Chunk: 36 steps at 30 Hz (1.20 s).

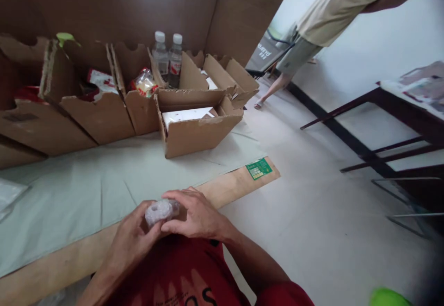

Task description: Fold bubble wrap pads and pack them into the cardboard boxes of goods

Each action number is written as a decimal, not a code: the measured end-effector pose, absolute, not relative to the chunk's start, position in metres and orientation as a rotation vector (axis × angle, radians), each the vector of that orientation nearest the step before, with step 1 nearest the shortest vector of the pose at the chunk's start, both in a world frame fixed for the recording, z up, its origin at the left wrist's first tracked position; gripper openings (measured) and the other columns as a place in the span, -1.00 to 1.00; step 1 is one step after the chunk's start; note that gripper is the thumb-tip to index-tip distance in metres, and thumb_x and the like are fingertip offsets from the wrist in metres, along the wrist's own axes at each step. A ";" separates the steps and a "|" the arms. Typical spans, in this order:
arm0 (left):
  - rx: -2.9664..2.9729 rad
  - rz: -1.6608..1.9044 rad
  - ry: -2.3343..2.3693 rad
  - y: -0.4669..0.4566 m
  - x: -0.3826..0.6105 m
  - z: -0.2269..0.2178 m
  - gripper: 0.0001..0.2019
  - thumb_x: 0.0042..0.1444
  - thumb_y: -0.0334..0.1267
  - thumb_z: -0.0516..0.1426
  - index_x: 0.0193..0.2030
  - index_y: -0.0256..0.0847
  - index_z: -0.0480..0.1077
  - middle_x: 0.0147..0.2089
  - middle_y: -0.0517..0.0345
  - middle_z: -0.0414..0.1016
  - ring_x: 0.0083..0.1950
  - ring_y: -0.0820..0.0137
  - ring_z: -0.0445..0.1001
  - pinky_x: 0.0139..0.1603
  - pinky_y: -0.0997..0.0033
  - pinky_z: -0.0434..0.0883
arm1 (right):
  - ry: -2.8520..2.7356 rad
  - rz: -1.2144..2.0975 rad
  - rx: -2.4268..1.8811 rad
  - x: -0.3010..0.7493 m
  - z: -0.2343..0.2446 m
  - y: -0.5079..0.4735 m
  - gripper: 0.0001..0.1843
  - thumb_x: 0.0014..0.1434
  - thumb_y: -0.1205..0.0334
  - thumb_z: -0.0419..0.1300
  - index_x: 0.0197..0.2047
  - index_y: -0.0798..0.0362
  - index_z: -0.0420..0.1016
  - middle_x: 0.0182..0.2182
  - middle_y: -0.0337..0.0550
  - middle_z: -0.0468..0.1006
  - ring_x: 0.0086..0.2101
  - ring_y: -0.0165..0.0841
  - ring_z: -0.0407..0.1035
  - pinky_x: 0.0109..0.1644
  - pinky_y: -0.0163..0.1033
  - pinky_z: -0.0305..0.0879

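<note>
The wrapped object [161, 211] is largely covered by the fingers of the left hand [133, 236] and right hand [194, 215], both closed around it. Its contents cannot be identified through the cloudy film. The lower parts of the two water bottles [160, 58] are hidden behind the cartons [194, 134]. Print on the green label [259, 168] is too small to read. A second person [347, 5] is cut off by the upper edge. A green item [388, 298] at the lower edge is blurred and cropped.
</note>
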<state>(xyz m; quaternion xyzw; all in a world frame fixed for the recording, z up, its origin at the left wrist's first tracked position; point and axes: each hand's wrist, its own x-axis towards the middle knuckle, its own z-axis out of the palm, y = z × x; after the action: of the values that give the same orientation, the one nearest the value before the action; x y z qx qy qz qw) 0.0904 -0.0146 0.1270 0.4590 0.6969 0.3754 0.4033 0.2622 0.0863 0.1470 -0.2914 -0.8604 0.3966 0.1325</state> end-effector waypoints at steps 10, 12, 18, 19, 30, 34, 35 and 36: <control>1.199 1.156 1.768 -0.004 0.070 0.084 -0.48 0.18 0.15 0.21 0.16 -0.10 0.50 0.02 -0.04 0.69 0.06 0.08 0.67 0.02 0.16 0.63 | -1.905 0.838 -0.907 0.319 0.258 0.209 -0.67 0.24 -0.01 0.32 0.00 -0.08 0.49 -0.16 -0.23 0.62 -0.20 -0.33 0.53 -0.13 -0.21 0.49; 1.166 1.157 1.808 -0.002 0.068 0.072 -0.55 0.22 0.13 0.19 0.06 -0.13 0.54 -0.01 -0.04 0.70 0.04 0.10 0.67 0.01 0.16 0.64 | -1.796 0.683 -0.951 0.325 0.272 0.255 -0.66 0.22 -0.01 0.30 -0.01 -0.05 0.44 -0.20 -0.25 0.60 -0.22 -0.34 0.52 -0.15 -0.21 0.48; 1.359 1.221 1.827 0.004 0.074 0.069 -0.72 0.19 0.02 0.21 -0.12 -0.06 0.61 -0.09 0.05 0.69 -0.11 0.18 0.69 -0.28 0.34 0.64 | -2.315 -0.095 -1.675 0.309 0.282 0.318 -0.85 0.12 0.24 0.32 -0.22 0.08 0.54 -0.31 -0.10 0.65 -0.21 -0.16 0.54 -0.10 -0.12 0.41; 1.366 1.236 1.819 0.004 0.074 0.069 -0.73 0.19 0.01 0.21 -0.11 -0.05 0.61 -0.10 0.05 0.69 -0.12 0.18 0.69 -0.36 0.39 0.62 | -2.417 -0.205 -1.748 0.302 0.285 0.317 -0.85 0.13 0.23 0.32 -0.21 0.09 0.57 -0.27 -0.05 0.67 -0.17 -0.11 0.55 -0.09 -0.10 0.40; 1.365 1.192 1.786 0.001 0.073 0.065 -0.71 0.24 0.01 0.19 -0.06 -0.07 0.60 -0.03 0.02 0.67 -0.05 0.19 0.67 -0.48 0.51 0.55 | -3.035 -0.330 -1.694 0.266 0.309 0.310 -0.72 0.21 0.31 0.28 0.00 0.06 0.62 -0.11 0.00 0.70 -0.11 -0.11 0.56 -0.21 -0.23 0.25; 1.370 1.202 1.779 -0.001 0.074 0.062 -0.71 0.24 0.00 0.19 -0.06 -0.09 0.60 -0.04 0.03 0.67 -0.08 0.23 0.67 -0.52 0.56 0.51 | -3.127 -0.162 -1.663 0.267 0.307 0.316 -0.77 0.22 0.31 0.24 -0.09 0.02 0.67 -0.11 -0.09 0.70 -0.12 -0.20 0.53 -0.31 -0.26 0.11; 1.383 1.206 1.774 -0.001 0.073 0.062 -0.72 0.25 0.00 0.19 -0.07 -0.09 0.60 -0.06 0.03 0.67 -0.08 0.23 0.67 -0.52 0.56 0.51 | -3.133 -0.119 -1.651 0.269 0.307 0.316 -0.77 0.21 0.32 0.22 -0.11 0.01 0.68 -0.12 -0.11 0.70 -0.13 -0.22 0.52 -0.32 -0.26 0.09; 1.388 1.215 1.780 -0.002 0.073 0.063 -0.72 0.25 0.00 0.19 -0.08 -0.10 0.60 -0.07 0.03 0.67 -0.09 0.23 0.67 -0.52 0.56 0.52 | -3.133 -0.088 -1.641 0.271 0.306 0.317 -0.76 0.21 0.33 0.21 -0.12 0.01 0.68 -0.13 -0.11 0.70 -0.15 -0.23 0.51 -0.32 -0.25 0.08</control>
<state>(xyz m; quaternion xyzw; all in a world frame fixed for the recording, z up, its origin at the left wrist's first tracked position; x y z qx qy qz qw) 0.0732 -0.0015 0.0630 0.5191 0.6655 0.4543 0.2850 0.2712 0.3167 0.3062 -0.4547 -0.8683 -0.0245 -0.1969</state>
